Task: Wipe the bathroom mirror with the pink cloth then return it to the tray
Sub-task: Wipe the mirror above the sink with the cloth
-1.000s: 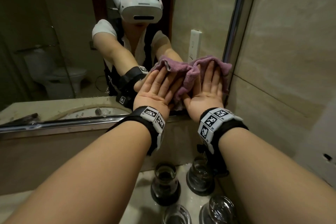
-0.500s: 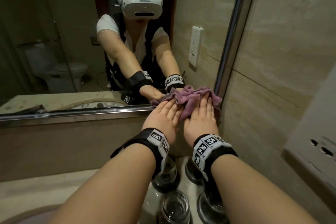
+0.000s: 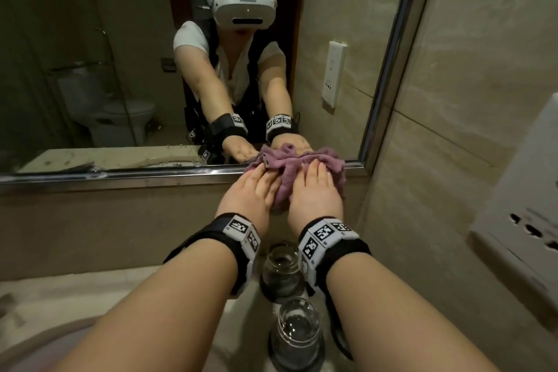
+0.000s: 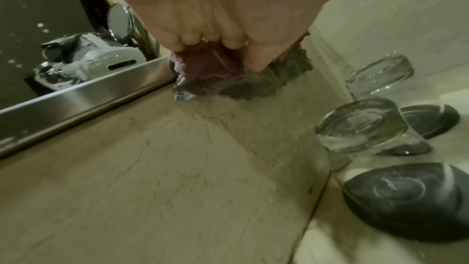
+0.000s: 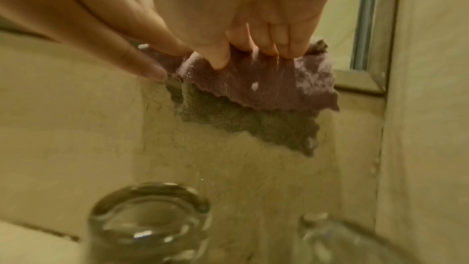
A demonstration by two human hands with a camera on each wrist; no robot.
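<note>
The pink cloth (image 3: 290, 160) is bunched at the lower right corner of the mirror (image 3: 120, 69), lying over its metal bottom frame (image 3: 151, 176). My left hand (image 3: 263, 176) and right hand (image 3: 316, 171) lie side by side on it, fingers straight, pressing it flat against the glass and the wall below. In the left wrist view the left hand (image 4: 215, 17) has its fingertips on the cloth (image 4: 210, 63). From the right wrist I see the right hand (image 5: 256, 17) pressing the cloth (image 5: 253, 85), whose lower edge hangs loose. No tray is in view.
Two upturned glasses (image 3: 280, 269) (image 3: 297, 332) stand on dark coasters (image 4: 406, 198) on the counter right under my wrists. The tiled side wall (image 3: 453, 100) is close on the right, with a white box (image 3: 528, 205) mounted on it. The sink rim (image 3: 45, 338) lies at lower left.
Both hands have slid the cloth straight down the mirror, from mid-height to its bottom frame. The cloth is now more bunched.
</note>
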